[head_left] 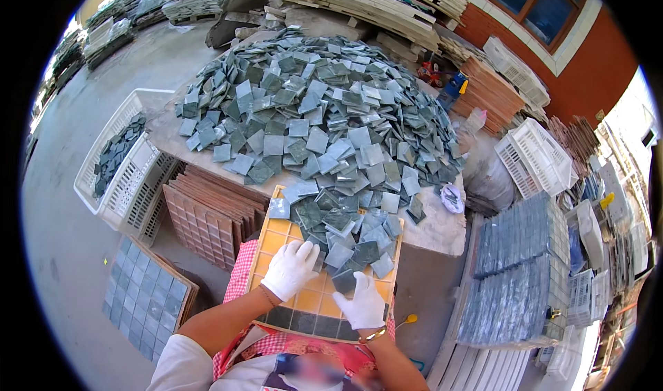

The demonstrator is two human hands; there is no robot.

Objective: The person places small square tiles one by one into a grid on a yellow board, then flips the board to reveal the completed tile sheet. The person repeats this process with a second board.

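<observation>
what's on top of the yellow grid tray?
Loose grey-green tiles heaped on the yellow grid tray, a filled tile row at the near edge, and both gloved hands: left hand, right hand. Cells under the heap are hidden.

Free room and obstacles. Your left hand (290,269) and right hand (364,302) rest on the yellow grid tray (276,242), whose near cells lie open between and beside the hands. Loose grey-green tiles (345,235) crowd the tray's far half, and the large tile heap (318,111) blocks the table (442,229) beyond. To your left, stacked brown trays (210,215) and a white crate (131,184) close the edge.
</observation>
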